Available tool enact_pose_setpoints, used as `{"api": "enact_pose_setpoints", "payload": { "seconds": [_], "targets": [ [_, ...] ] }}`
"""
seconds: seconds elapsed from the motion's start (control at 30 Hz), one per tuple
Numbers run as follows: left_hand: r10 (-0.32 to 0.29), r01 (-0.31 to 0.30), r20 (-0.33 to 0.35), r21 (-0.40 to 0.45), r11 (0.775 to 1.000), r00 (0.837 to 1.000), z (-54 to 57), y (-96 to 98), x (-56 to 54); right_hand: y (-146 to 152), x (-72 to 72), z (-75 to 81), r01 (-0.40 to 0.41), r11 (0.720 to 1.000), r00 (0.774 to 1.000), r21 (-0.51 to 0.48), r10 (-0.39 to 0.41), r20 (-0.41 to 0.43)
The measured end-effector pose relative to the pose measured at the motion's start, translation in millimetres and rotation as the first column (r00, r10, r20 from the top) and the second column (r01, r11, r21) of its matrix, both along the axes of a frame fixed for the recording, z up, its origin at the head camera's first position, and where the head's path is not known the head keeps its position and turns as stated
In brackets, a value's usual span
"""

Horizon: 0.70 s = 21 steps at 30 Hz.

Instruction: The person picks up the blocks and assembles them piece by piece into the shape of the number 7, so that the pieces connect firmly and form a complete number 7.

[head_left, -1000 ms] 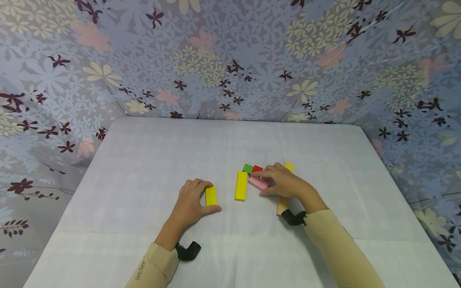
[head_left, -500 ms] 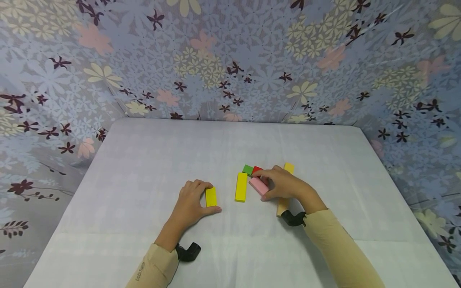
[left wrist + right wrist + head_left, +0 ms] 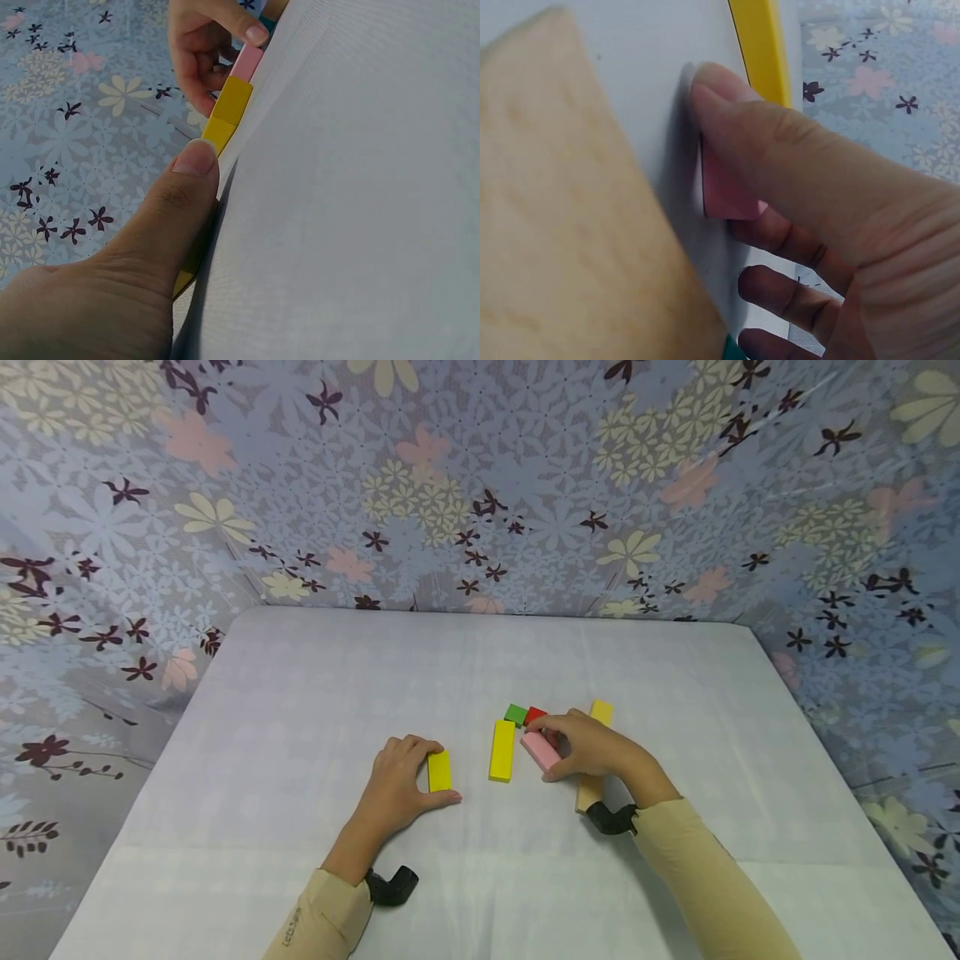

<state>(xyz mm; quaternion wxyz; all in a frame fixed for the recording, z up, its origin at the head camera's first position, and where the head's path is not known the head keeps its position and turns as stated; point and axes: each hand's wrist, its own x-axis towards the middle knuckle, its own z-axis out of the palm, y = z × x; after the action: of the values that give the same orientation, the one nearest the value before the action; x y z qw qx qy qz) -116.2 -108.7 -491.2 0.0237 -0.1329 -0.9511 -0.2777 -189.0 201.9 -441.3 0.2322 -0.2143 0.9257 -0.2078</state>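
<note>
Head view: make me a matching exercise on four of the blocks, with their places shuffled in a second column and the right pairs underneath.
Blocks
1. pink block
2. green block
3. leftmost yellow block
4. tan block

Places
A. beside the red block, past the far end of the middle yellow block
B. showing just below the right hand in the picture
C. between the thumb and index finger of the left hand
D. between the thumb and index finger of the right hand

Right pairs: 1-D, 2-A, 3-C, 4-B
</note>
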Motion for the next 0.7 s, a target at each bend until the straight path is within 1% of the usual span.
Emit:
{"api": "enact_pose_setpoints", "payload": {
  "seconds": [0.13, 0.37, 0.5, 0.63, 0.7],
  "targets": [
    [-0.001, 0.001, 0.003, 0.005, 1.0, 1.0, 0.2, 0.4, -0.1, 0.2, 1.4, 0.3, -0.001, 1.0, 1.0, -0.017, 0.002, 0.004],
    [-0.003, 0.003, -0.012, 0.0, 1.0, 1.0, -1.4, -0.2, -0.1, -0.4, 1.8, 1.9, 0.062, 0.997, 0.998, -0.056, -0.063, -0.021],
    [-0.003, 0.003, -0.015, 0.002, 1.0, 1.0, -1.8, -0.5, -0.1, 4.0, -3.5, 5.1, 0.091, 0.994, 0.995, -0.062, -0.093, -0.031],
    [-0.004, 0.005, -0.017, 0.001, 1.0, 1.0, -1.9, -0.6, -0.1, 10.0, -12.5, 9.0, 0.139, 0.989, 0.989, -0.05, -0.141, -0.036],
    [-0.005, 0.005, -0.016, -0.001, 1.0, 1.0, -2.2, -0.6, -0.2, 13.4, -17.9, 10.6, 0.175, 0.983, 0.983, -0.045, -0.178, -0.05]
  ]
}}
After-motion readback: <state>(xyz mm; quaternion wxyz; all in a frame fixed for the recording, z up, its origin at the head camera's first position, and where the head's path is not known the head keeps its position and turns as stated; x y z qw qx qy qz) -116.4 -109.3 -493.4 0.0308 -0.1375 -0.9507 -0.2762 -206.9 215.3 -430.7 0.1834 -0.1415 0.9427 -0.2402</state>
